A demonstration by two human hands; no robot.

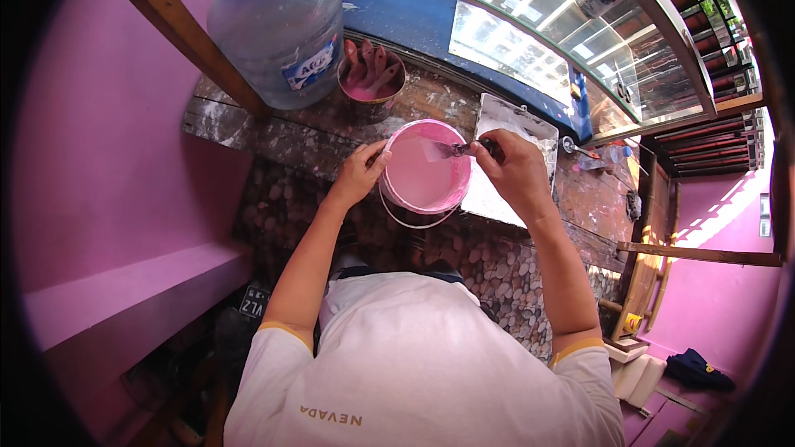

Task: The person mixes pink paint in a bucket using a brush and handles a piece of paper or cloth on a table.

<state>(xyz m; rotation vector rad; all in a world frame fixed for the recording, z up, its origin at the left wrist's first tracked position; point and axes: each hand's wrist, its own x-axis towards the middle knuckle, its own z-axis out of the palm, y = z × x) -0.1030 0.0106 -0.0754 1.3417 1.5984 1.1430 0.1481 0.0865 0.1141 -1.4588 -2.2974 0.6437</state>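
A bucket [424, 201] of pale pink paint stands at the near edge of the wooden table, its thin wire handle hanging down on my side. My left hand [362, 172] grips its left rim, thumb toward the top and fingers round the outer wall. In my right hand [515, 167] is a paintbrush [451, 150], held by its dark handle at the right rim. The brush's pale, pink-coated end points left over the paint; whether it touches the surface I cannot tell. Pink smears cover the bucket's inner wall.
A white-smeared paint tray [540, 129] lies right of the bucket. Behind on the left are a pot of pink-stained tools [374, 74] and a large water jug [277, 29]. A glass display case [530, 8] spans the back of the paint-spattered table [290, 136]. A pink wall [108, 157] rises on the left.
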